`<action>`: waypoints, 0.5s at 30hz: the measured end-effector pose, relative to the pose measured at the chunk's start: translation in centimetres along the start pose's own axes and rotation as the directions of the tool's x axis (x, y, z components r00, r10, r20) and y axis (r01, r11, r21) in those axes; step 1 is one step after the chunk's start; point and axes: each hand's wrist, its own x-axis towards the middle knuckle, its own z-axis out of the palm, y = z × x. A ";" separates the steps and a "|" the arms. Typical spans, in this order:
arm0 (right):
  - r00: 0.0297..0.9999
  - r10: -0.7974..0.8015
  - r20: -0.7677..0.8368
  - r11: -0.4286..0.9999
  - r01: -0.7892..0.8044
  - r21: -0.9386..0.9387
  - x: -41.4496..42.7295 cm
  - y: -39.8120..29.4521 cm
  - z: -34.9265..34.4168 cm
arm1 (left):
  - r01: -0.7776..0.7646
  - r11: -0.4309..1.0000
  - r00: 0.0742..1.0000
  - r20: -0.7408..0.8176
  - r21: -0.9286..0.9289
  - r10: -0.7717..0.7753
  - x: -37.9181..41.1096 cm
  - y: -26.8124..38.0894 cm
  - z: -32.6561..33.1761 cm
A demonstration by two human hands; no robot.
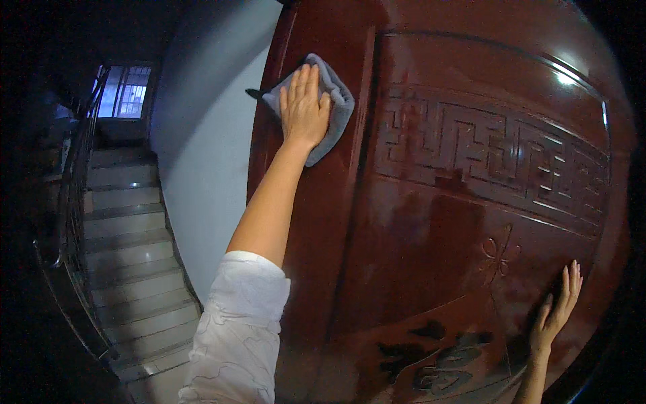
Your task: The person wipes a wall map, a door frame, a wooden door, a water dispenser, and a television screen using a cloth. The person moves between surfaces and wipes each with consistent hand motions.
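Note:
My left hand point(305, 108) lies flat on a grey cloth point(335, 118), pressing it against the door frame of a glossy reddish-brown door point(414, 227). The cloth reaches the frame's left edge, and a dark pointed tip sticks out beyond it over the wall. At the lower right, my right hand point(557, 305) rests against the door panel with its fingers pointing up and the thumb apart; nothing is seen in it. Between the hands the panel bears a carved fretwork band point(494, 146), a small raised flower-like ornament point(499, 252) and a dark carved character point(444, 358).
A pale wall point(212, 151) borders the door frame on the left. Beyond it a tiled staircase point(136, 262) with a dark metal railing point(75, 202) climbs towards a barred window point(122, 93). Light glares off the door's upper right.

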 end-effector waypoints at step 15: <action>1.000 0.006 -0.003 0.999 -0.005 0.032 1.2 -2.6 -1.9 | 0.056 0.998 0.998 -0.023 -0.019 -0.056 -5.7 9.4 -2.0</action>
